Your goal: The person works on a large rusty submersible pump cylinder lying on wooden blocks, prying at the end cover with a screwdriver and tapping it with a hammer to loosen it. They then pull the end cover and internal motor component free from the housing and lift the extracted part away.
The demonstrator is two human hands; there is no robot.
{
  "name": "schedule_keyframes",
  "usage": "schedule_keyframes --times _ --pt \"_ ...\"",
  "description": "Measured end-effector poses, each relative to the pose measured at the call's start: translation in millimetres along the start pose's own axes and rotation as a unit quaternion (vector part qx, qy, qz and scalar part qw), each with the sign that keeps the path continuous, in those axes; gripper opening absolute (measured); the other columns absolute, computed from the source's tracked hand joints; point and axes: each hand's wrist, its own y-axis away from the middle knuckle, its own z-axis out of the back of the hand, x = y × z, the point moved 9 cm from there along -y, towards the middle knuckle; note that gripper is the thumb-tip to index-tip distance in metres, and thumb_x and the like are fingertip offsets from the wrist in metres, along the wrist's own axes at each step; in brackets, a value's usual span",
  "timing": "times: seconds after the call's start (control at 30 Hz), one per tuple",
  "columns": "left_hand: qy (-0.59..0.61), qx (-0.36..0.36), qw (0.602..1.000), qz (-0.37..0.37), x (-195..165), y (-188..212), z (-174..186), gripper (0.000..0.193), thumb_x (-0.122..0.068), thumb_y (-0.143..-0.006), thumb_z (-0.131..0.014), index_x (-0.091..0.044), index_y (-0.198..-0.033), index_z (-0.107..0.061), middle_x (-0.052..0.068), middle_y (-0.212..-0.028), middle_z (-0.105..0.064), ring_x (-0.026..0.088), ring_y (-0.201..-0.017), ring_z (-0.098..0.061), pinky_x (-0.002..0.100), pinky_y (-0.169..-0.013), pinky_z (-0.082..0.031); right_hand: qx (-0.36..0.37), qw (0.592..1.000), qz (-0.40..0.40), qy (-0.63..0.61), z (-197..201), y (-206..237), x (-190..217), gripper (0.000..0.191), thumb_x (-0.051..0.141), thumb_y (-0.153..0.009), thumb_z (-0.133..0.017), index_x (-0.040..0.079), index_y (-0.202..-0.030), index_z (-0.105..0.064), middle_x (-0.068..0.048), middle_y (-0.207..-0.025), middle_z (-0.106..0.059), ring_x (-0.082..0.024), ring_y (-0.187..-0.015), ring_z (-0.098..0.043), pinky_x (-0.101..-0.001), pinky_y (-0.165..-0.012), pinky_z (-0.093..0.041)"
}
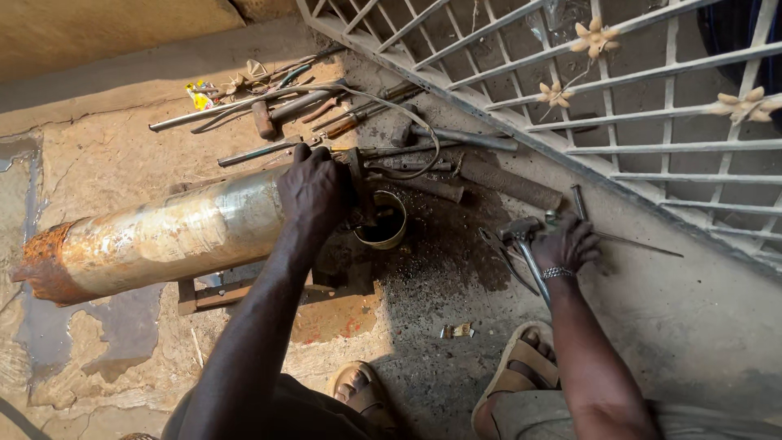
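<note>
A long rusty metal cylinder (pixel 147 240) lies across a low metal stand (pixel 213 293) on the concrete floor. My left hand (pixel 309 191) presses down on its right end, fingers wrapped over the top. My right hand (pixel 564 244) reaches down to the right and closes around the head of a hammer (pixel 525 244) that lies on the floor, its handle pointing back toward me. A small round tin (pixel 383 220) with dark oily contents sits just past the cylinder's end.
Several rods, pipes, a wooden-handled hammer (pixel 262 118) and a wire lie scattered at the back. A white metal gate (pixel 619 106) lies flat at the upper right. Pliers (pixel 498 248) lie next to the hammer. My sandalled feet (pixel 521 367) are at the bottom.
</note>
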Motion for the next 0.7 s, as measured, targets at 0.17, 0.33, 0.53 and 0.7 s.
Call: schedule_keyframes --times 0.17,0.33,0.53,0.7 --pt "-0.003 0.010 1.000 0.027 -1 3 -3 0.017 -0.034 -0.086 -0.082 -0.017 -0.086 -0.078 0.004 -0.095 -0.068 0.025 -0.099 -0.057 0.040 -0.064 -0.053 -0.032 0.871 0.268 -0.411 2 7 159 0.033 0.016 -0.093 -0.067 0.004 -0.122 -0.056 -0.013 -0.112 -0.060 -0.017 -0.089 -0.062 -0.0288 -0.077 -0.058" --pt "-0.028 -0.008 1.000 -0.012 -10 9 19 0.026 -0.032 -0.071 -0.089 -0.020 -0.092 -0.081 0.003 -0.096 -0.068 0.027 -0.098 -0.057 0.041 -0.062 -0.052 0.081 0.703 0.381 -0.596 -2 69 286 0.026 0.029 -0.095 -0.076 0.010 -0.113 -0.074 -0.008 -0.110 -0.074 -0.021 -0.107 -0.069 -0.0384 -0.095 -0.055" --pt "-0.037 0.023 0.998 -0.045 -18 3 28 0.026 -0.028 -0.069 -0.090 -0.021 -0.092 -0.082 0.001 -0.085 -0.065 0.027 -0.092 -0.057 0.041 -0.075 -0.051 0.239 0.641 0.355 -0.638 6 102 321 0.055 0.040 -0.086 -0.083 0.007 -0.128 -0.069 -0.010 -0.124 -0.074 -0.021 -0.117 -0.071 -0.0364 -0.098 -0.057" --pt "-0.037 0.018 0.999 -0.034 -28 -6 28 0.031 -0.025 -0.061 -0.094 -0.017 -0.086 -0.079 0.001 -0.079 -0.062 0.026 -0.085 -0.059 0.041 -0.074 -0.049 0.284 0.678 0.326 -0.594 10 98 336 0.050 0.039 -0.081 -0.083 0.011 -0.121 -0.074 -0.008 -0.113 -0.077 -0.019 -0.103 -0.076 -0.0332 -0.087 -0.059"
